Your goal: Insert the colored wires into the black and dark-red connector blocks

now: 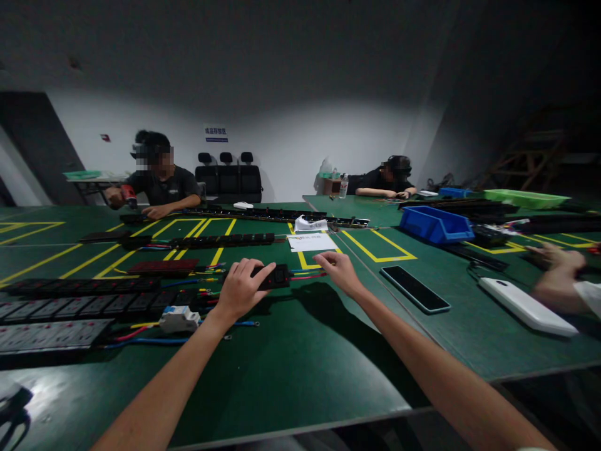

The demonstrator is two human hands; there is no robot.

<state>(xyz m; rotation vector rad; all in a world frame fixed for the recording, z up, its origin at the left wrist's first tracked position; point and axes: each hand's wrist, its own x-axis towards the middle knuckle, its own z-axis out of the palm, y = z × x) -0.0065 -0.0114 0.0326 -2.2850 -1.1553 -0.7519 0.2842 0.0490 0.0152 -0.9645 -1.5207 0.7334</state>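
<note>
My left hand (244, 285) is wrapped over a short black socket strip (278, 276), fingers on top and thumb along its near side. Thin coloured wires (305, 274) run out of the strip's right end. At their far ends my right hand (340, 273) is closed in a pinch; its fingertips partly hide the wire ends. To the left of my left hand lie several long black socket strips (94, 307) with loose wire ends. A white circuit breaker (179, 319) rests by the nearest of them, beside blue, red and yellow wires.
A phone (414, 289) and a white power bank (526, 305) lie to the right on the green table (282, 376). Beyond are a blue bin (436, 224) and white paper (312, 242). One co-worker holds a red drill (128, 195); another leans on the table. A third person's hand (558, 269) is at right.
</note>
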